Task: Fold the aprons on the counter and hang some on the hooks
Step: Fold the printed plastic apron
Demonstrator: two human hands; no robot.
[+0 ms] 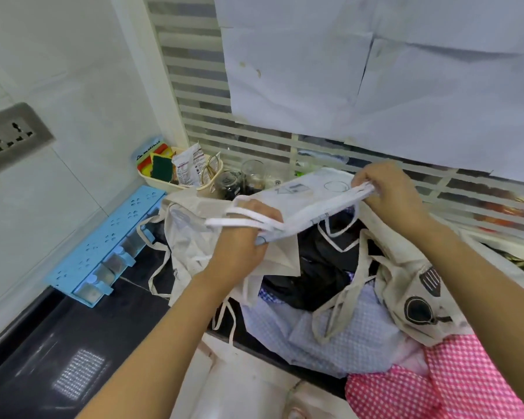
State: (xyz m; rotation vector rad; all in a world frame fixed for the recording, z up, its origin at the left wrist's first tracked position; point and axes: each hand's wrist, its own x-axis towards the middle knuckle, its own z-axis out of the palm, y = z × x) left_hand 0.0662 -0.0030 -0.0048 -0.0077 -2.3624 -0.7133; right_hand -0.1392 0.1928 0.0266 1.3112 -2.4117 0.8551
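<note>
Head view.

A: What have the hands got hold of?

B: A white apron (315, 196) with faint line drawings on it. It is folded into a long narrow band, stretched between both hands and held up clear of the counter (73, 343). The left hand (242, 237) has its fingers curled tight round the near end, and the white straps (239, 217) lie looped across its knuckles. The right hand (390, 195) pinches the far end, fingertips bunched on the fabric's edge.

A: And the other aprons?

B: Heaped on the dark counter under the hands. A beige apron (188, 237) lies at the left of the heap, with a black apron (318, 267) with white piping in the middle. A blue checked apron (330, 334) is at the near edge and a cream apron (412, 285) with black printed shapes lies under the right forearm. A pink dotted apron (466, 385) is at the near right corner. Thin ties trail out over the counter's edge.

A: Anything by the wall?

B: A light-blue rack (103, 246) with clear compartments beneath it is on the left wall, just beside the beige apron. Behind the heap, a cream basket (164, 180) holds a green sponge (160, 167) and a packet (188, 164), and glass jars (251, 173) stand beside it. A grey wall socket (9, 137) sits higher on the left wall. White paper sheets (375, 71) cover much of the slatted window (194, 86).
</note>
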